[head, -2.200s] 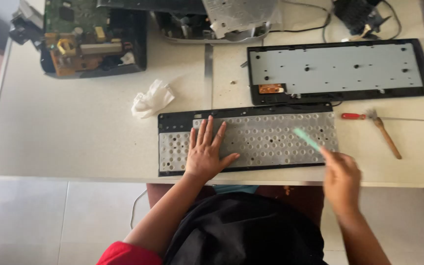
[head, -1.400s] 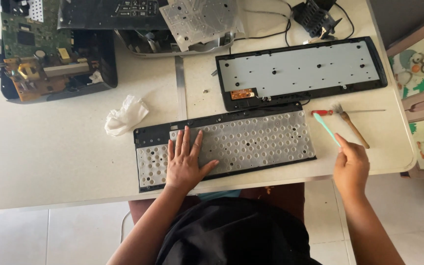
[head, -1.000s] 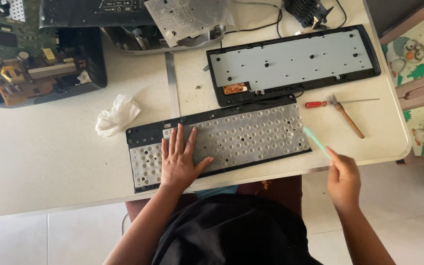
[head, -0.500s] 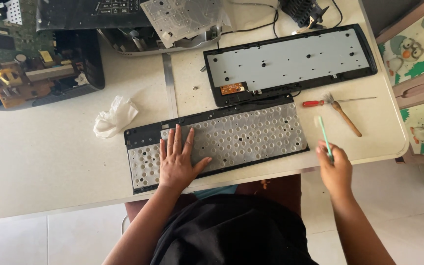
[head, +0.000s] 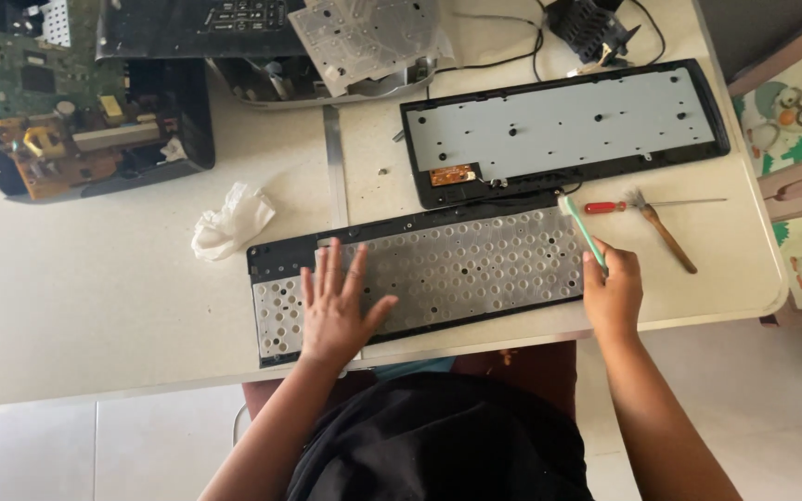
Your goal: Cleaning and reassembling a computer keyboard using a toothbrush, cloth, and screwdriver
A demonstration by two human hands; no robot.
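A: Left hand (head: 334, 311)?
B: Flat, fingers spread on keyboard (head: 438, 274), near table's (head: 95, 315) front edge.
A: Right hand (head: 613, 295)?
B: Pinching green toothbrush (head: 583, 232), bristles at keyboard's far right corner.

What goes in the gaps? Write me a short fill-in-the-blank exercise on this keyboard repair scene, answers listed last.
1. The left hand lies flat on the keyboard frame with its fingers ____.
2. The right hand holds a green ____, its head at the frame's far right corner.
3. The screwdriver lying to the right of the frame has a ____ handle.
4. A crumpled white ____ lies on the table to the left of the frame.

Missing words: spread; toothbrush; red; tissue
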